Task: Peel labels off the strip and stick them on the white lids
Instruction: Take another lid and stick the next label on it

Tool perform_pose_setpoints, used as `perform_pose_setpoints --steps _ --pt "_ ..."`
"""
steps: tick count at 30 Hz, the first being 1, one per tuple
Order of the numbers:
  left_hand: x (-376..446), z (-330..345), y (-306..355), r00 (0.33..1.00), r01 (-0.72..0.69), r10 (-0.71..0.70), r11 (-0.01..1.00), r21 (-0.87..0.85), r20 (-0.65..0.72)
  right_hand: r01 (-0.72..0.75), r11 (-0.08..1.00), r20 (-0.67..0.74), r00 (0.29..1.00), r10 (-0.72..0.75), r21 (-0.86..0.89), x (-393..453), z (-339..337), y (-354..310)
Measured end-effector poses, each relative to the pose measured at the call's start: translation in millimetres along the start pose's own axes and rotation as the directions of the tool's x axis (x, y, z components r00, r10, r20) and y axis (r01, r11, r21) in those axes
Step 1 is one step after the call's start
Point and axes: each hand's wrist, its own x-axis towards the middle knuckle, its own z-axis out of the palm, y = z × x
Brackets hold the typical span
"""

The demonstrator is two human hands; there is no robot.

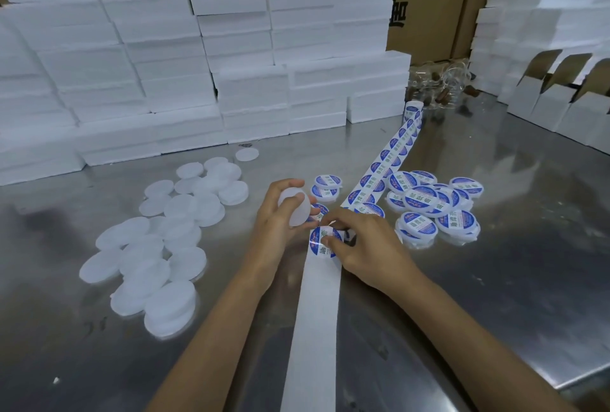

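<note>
White round plastic lid (294, 207) gripped in our left hand (280, 216); our right hand (359, 243) pinches a blue-and-white round label (323, 241) on the white paper strip (313, 312).

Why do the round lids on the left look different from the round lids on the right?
The plain white plastic lids on the left have bare tops; the labelled white lids on the right each carry a round blue-and-white sticker. The left pile looks bigger than the right pile. Both lie in loose heaps on the shiny metal table.
</note>
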Motion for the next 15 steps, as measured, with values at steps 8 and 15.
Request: perform_pose_setpoints --steps 8,15 --pt "-1.2 -5.1 -1.8 0.994 -0.025 0.020 0.999 0.046 0.112 0.050 0.997 0.017 0.999 -0.049 -0.055 -2.4 -1.0 -5.2" --pt "3.1 0.4 -1.7 0.991 0.126 -0.125 0.992 -0.021 0.057 -0.018 0.979 -0.031 0.999 0.025 0.205 -4.7 -7.0 -5.4"
